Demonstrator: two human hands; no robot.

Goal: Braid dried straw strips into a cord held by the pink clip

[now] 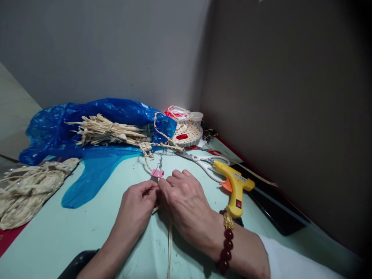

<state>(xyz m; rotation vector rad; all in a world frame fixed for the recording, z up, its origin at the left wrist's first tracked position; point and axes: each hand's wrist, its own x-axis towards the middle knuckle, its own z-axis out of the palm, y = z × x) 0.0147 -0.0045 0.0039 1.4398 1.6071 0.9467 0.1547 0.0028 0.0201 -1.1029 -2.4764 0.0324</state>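
Observation:
My left hand [136,207] and my right hand [186,201] meet low in the middle, their fingers closed in a pinch on a pale straw strand. The strand's loose end [170,248] trails from under my right hand toward me over the table. Just beyond my fingertips, a pink binder clip [157,173] grips the work, its wire handles pointing away. A twisted straw cord [147,161] runs from the clip to a knotted straw piece [145,146]. My fingers hide the exact spot where the strand is held. A beaded bracelet [228,245] circles my right wrist.
A yellow glue gun [238,186] lies right of my hand, beside white-handled scissors [203,162] and a black flat object [276,205]. Behind are a straw bundle [107,130] on a blue plastic bag [87,174] and a woven basket [194,133]. Woven straw pieces [37,190] lie left.

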